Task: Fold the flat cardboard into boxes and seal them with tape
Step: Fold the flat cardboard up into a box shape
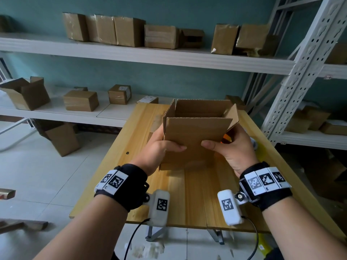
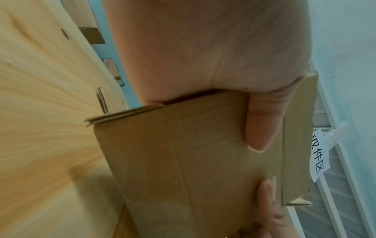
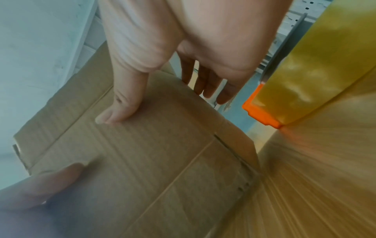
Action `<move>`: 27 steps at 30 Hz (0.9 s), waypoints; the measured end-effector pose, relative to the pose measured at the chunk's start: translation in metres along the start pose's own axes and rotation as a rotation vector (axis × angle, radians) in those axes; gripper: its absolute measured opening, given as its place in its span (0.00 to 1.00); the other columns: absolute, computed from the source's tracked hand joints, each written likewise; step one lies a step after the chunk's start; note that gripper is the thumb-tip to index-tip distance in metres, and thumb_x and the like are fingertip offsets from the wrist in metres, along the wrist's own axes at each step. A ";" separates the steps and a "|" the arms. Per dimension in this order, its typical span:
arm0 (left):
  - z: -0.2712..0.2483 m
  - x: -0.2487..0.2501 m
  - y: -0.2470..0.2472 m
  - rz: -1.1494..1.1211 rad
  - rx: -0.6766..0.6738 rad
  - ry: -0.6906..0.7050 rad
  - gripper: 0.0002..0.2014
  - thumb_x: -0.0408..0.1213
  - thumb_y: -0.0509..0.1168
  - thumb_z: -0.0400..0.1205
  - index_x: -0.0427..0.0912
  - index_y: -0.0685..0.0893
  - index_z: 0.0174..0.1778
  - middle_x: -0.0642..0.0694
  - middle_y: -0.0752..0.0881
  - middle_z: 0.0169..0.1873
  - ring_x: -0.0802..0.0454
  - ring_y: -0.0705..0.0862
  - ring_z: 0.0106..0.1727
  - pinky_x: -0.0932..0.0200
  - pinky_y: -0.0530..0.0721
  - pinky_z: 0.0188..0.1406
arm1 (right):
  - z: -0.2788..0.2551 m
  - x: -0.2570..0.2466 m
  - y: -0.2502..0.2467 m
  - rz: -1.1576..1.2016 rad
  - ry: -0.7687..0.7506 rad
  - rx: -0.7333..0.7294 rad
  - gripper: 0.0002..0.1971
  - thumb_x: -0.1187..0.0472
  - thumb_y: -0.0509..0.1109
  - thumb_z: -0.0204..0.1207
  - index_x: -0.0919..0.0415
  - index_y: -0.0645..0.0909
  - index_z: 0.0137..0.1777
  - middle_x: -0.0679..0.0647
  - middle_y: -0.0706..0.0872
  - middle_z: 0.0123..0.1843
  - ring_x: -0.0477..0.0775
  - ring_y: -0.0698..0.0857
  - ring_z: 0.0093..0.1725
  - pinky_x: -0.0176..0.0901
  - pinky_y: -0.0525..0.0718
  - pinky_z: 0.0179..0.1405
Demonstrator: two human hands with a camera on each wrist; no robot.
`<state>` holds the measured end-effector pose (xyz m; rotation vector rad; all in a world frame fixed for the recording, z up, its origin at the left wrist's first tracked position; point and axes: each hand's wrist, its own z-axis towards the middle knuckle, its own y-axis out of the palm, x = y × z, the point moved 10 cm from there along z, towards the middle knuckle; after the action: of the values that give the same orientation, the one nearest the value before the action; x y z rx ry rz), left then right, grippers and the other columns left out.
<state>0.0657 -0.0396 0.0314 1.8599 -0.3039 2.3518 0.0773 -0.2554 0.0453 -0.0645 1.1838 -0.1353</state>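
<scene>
Both hands grasped a half-formed cardboard box (image 1: 197, 132) held upright over the wooden tabletop (image 1: 195, 196), its top flaps standing open. The left hand (image 1: 159, 152) clasped the box's left side, thumb laid flat across the near panel and fingers wrapped out of sight behind the left wall. The right hand (image 1: 229, 149) gripped the right side likewise, thumb pressed on the near panel; in the right wrist view its fingers (image 3: 205, 83) reached past the far edge of the panel. The box's lower flaps were blurred, and whether they touched the tabletop could not be told. A roll of yellowish tape on an orange dispenser (image 3: 262, 111) lay just beside the box on the right, mostly hidden behind the right hand in the head view. Finished boxes (image 1: 105, 30) stood on the shelves behind.
</scene>
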 end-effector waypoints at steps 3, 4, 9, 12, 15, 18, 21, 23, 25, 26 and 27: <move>0.001 -0.006 -0.002 -0.030 0.021 -0.033 0.34 0.36 0.72 0.69 0.49 0.82 0.75 0.48 0.92 0.65 0.43 0.90 0.65 0.38 0.89 0.65 | 0.001 -0.002 -0.005 -0.040 -0.006 0.017 0.42 0.42 0.92 0.47 0.45 0.84 0.65 0.41 0.92 0.61 0.45 0.88 0.67 0.49 0.86 0.68; 0.002 -0.007 -0.003 -0.036 0.025 -0.038 0.34 0.36 0.72 0.68 0.49 0.82 0.75 0.47 0.92 0.65 0.43 0.90 0.65 0.39 0.90 0.64 | 0.001 -0.003 -0.005 -0.033 -0.004 0.012 0.42 0.44 0.92 0.47 0.47 0.84 0.65 0.41 0.93 0.60 0.44 0.89 0.64 0.47 0.88 0.66; 0.003 -0.011 -0.007 -0.031 0.047 -0.038 0.32 0.37 0.71 0.67 0.48 0.82 0.71 0.48 0.92 0.62 0.45 0.90 0.62 0.44 0.90 0.59 | -0.004 -0.005 -0.005 -0.093 -0.008 -0.001 0.39 0.47 0.93 0.50 0.55 0.84 0.62 0.46 0.94 0.55 0.44 0.91 0.58 0.40 0.90 0.56; 0.002 -0.009 -0.006 -0.022 0.031 -0.019 0.31 0.40 0.70 0.72 0.49 0.78 0.74 0.49 0.90 0.64 0.47 0.89 0.64 0.47 0.90 0.59 | -0.007 -0.007 -0.005 -0.115 0.005 -0.002 0.38 0.44 0.92 0.51 0.54 0.84 0.62 0.46 0.94 0.55 0.43 0.91 0.57 0.36 0.89 0.53; 0.000 0.002 -0.002 -0.003 0.020 0.035 0.33 0.46 0.70 0.78 0.53 0.71 0.82 0.56 0.88 0.66 0.56 0.88 0.66 0.57 0.89 0.58 | -0.010 -0.010 -0.004 -0.087 0.017 -0.014 0.36 0.48 0.91 0.55 0.52 0.85 0.64 0.39 0.94 0.55 0.38 0.91 0.57 0.35 0.88 0.55; -0.002 0.018 -0.004 0.003 0.066 0.122 0.44 0.51 0.72 0.80 0.53 0.60 0.91 0.54 0.84 0.75 0.52 0.84 0.75 0.48 0.86 0.71 | -0.010 -0.010 -0.006 -0.066 0.016 0.005 0.39 0.49 0.91 0.57 0.48 0.81 0.69 0.40 0.93 0.58 0.35 0.90 0.58 0.36 0.89 0.56; -0.003 0.029 -0.002 -0.006 0.090 0.187 0.42 0.46 0.70 0.85 0.51 0.57 0.93 0.49 0.83 0.77 0.48 0.83 0.78 0.41 0.81 0.78 | -0.010 -0.016 -0.007 -0.075 -0.013 0.039 0.45 0.50 0.90 0.61 0.45 0.73 0.77 0.38 0.89 0.64 0.28 0.87 0.59 0.27 0.87 0.47; -0.003 0.031 -0.004 -0.025 0.113 0.207 0.38 0.43 0.68 0.86 0.51 0.59 0.92 0.48 0.84 0.76 0.46 0.83 0.77 0.42 0.82 0.77 | -0.011 -0.018 -0.006 -0.030 -0.022 0.033 0.44 0.55 0.89 0.63 0.48 0.71 0.78 0.41 0.89 0.64 0.31 0.88 0.59 0.28 0.88 0.48; -0.003 0.030 -0.007 -0.037 0.142 0.212 0.36 0.44 0.68 0.87 0.52 0.62 0.91 0.47 0.84 0.76 0.46 0.84 0.77 0.42 0.83 0.77 | -0.011 -0.021 -0.004 0.006 -0.033 0.019 0.44 0.59 0.89 0.64 0.49 0.70 0.78 0.43 0.89 0.64 0.35 0.89 0.61 0.32 0.89 0.51; -0.003 0.030 -0.008 -0.043 0.149 0.209 0.35 0.45 0.68 0.87 0.54 0.63 0.91 0.47 0.84 0.77 0.46 0.84 0.77 0.41 0.82 0.77 | -0.012 -0.022 -0.002 0.011 -0.043 0.014 0.44 0.60 0.88 0.64 0.48 0.70 0.78 0.43 0.89 0.65 0.35 0.89 0.62 0.33 0.90 0.53; -0.002 0.028 -0.008 -0.051 0.150 0.203 0.34 0.46 0.68 0.88 0.55 0.64 0.90 0.48 0.84 0.77 0.47 0.84 0.77 0.42 0.83 0.77 | -0.012 -0.024 -0.001 0.006 -0.052 0.010 0.43 0.60 0.88 0.64 0.47 0.71 0.77 0.43 0.88 0.65 0.35 0.89 0.62 0.34 0.90 0.54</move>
<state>0.0591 -0.0322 0.0592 1.6452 -0.0601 2.5641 0.0572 -0.2533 0.0627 -0.0555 1.1314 -0.1331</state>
